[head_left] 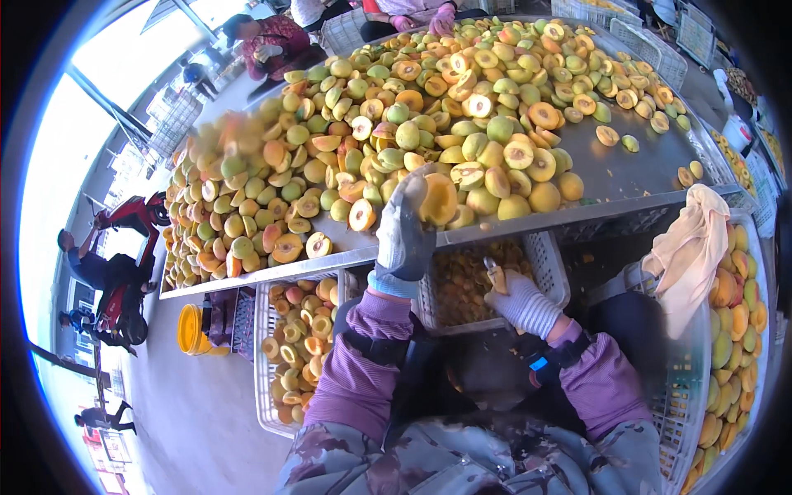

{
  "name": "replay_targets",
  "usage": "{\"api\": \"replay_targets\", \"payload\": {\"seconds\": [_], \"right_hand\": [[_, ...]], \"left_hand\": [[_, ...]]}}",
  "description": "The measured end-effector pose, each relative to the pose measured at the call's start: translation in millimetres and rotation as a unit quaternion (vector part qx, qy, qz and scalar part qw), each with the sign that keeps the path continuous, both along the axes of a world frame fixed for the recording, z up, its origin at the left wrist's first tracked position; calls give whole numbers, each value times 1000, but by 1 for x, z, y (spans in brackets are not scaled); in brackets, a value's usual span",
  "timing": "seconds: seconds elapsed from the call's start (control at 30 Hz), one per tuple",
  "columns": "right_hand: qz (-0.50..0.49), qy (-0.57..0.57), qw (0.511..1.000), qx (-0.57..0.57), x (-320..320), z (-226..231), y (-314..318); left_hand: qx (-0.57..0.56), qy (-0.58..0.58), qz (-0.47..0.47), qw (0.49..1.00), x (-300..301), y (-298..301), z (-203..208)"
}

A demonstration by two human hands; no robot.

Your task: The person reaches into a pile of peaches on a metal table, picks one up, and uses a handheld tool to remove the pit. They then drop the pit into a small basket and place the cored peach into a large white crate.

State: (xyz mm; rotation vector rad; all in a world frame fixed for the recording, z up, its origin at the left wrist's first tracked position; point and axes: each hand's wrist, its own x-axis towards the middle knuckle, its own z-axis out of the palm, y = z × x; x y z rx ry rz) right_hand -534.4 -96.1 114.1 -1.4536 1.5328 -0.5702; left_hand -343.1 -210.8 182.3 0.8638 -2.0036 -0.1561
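Note:
My left hand (406, 235), in a grey-white work glove, is raised at the front edge of the metal table. Its fingers are closed on a yellow peach half (438, 200), cut face toward me. Lower and to the right, my right hand (528, 305) in a striped knit glove grips a short tool with a light handle (497, 279) and a small metal tip pointing up; its exact kind is unclear. Halved peaches (363, 128) are heaped over the metal table (590, 169), many with the stone showing.
Below the table edge stands a white crate (549, 268) holding brownish scraps. Crates of peach halves stand at left (266, 363) and right (693, 412); a pale cloth (689, 247) drapes the right one. A yellow bucket (191, 330) and red motorbike (124, 305) are left. Other people work beyond the table.

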Motion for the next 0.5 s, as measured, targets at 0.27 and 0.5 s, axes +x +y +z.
{"api": "replay_targets", "payload": {"seconds": [0.27, 0.5], "right_hand": [[12, 125, 971, -203, 4, 39, 23], [-3, 105, 969, -226, 6, 57, 22]], "left_hand": [[272, 331, 70, 901, 177, 95, 30], [188, -96, 337, 917, 238, 111, 34]]}}
